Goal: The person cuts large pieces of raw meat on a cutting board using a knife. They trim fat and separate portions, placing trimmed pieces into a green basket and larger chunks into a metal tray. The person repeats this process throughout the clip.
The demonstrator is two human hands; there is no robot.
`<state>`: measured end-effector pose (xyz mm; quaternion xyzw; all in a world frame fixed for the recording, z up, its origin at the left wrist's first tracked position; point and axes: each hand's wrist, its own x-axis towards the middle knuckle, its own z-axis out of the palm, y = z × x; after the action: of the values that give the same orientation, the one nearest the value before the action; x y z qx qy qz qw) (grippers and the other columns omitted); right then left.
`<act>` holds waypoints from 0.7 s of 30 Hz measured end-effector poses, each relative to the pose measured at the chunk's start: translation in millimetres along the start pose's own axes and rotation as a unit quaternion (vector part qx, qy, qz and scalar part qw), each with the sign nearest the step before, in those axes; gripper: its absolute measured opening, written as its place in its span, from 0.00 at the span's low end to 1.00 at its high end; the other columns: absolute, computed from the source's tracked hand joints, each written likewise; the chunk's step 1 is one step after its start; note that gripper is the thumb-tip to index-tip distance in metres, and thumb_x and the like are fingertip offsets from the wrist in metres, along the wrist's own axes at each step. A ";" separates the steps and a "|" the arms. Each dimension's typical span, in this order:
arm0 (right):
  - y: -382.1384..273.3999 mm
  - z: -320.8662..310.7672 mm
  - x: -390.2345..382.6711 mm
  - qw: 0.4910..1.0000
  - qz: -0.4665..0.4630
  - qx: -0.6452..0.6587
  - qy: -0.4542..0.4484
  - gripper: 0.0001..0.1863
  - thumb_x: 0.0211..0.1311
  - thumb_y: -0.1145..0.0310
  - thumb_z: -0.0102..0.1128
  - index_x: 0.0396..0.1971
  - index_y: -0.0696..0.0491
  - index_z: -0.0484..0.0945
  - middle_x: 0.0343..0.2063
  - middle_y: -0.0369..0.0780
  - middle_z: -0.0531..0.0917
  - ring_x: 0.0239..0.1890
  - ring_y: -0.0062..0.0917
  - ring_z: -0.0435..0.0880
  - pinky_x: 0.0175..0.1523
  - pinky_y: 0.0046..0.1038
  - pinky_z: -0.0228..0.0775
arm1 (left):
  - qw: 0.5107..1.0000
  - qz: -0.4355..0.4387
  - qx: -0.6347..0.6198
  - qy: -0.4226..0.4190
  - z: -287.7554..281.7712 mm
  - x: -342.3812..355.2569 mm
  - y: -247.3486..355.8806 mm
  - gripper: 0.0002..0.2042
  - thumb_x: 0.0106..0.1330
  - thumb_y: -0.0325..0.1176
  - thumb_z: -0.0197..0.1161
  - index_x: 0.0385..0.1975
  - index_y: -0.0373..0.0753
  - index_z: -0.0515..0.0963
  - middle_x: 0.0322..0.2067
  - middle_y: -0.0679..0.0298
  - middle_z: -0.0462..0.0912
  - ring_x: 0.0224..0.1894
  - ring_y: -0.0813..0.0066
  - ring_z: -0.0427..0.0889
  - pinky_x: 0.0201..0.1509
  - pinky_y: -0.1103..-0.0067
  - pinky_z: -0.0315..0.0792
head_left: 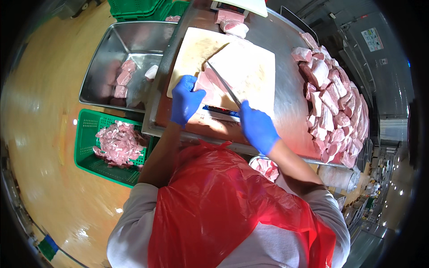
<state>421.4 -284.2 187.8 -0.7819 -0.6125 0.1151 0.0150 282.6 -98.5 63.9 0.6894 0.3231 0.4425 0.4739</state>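
My right hand (259,127), in a blue glove, is closed round the handle of a long knife (224,84). Its blade points up and to the left, along the right side of a piece of pale pink meat (204,85). On the meat's left side my left hand (185,99), also gloved in blue, grips it with bent fingers. Under both lies a worn white cutting board (259,62). Just below the meat, between my hands, sits a dark display strip (221,110) of a device at the board's near edge.
A large heap of raw meat (333,98) covers the table's right side. Two cut pieces (232,27) lie beyond the board. Left stand a steel tub (100,62) with several meat chunks and a green basket (85,154) of trimmings. The steel table's (286,116) near edge borders my red apron.
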 end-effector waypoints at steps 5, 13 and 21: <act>-34.2 4.7 93.2 0.998 0.043 0.025 0.048 0.12 0.66 0.72 0.50 0.46 0.63 0.67 0.29 0.57 0.84 0.32 0.52 0.86 0.37 0.48 0.79 | 1.000 0.000 0.010 -0.024 -3.2 0.8 4.8 0.08 0.49 0.26 0.68 0.29 0.35 0.78 0.25 0.55 0.82 0.27 0.65 0.82 0.34 0.71 0.76; 3.3 39.5 14.4 0.991 0.085 -0.058 -0.081 0.12 0.66 0.72 0.51 0.46 0.61 0.68 0.31 0.52 0.86 0.33 0.47 0.88 0.38 0.45 0.80 | 0.995 -0.093 0.001 -0.028 -71.9 20.2 -10.2 0.05 0.55 0.26 0.63 0.31 0.36 0.79 0.23 0.66 0.78 0.27 0.79 0.76 0.32 0.76 0.72; 49.9 29.4 -63.3 0.988 0.121 0.069 0.064 0.09 0.71 0.67 0.54 0.41 0.56 0.68 0.22 0.54 0.81 0.26 0.54 0.82 0.29 0.52 0.70 | 0.742 -0.058 0.664 -0.065 -284.3 -58.5 -109.4 0.16 0.60 0.27 0.65 0.48 0.31 0.78 0.39 0.64 0.83 0.39 0.80 0.79 0.44 0.79 0.75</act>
<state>449.0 -360.9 161.2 -0.8529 -0.5022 0.1077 0.0940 -4.1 -7.2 -11.3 0.8366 0.5430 0.0411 -0.0591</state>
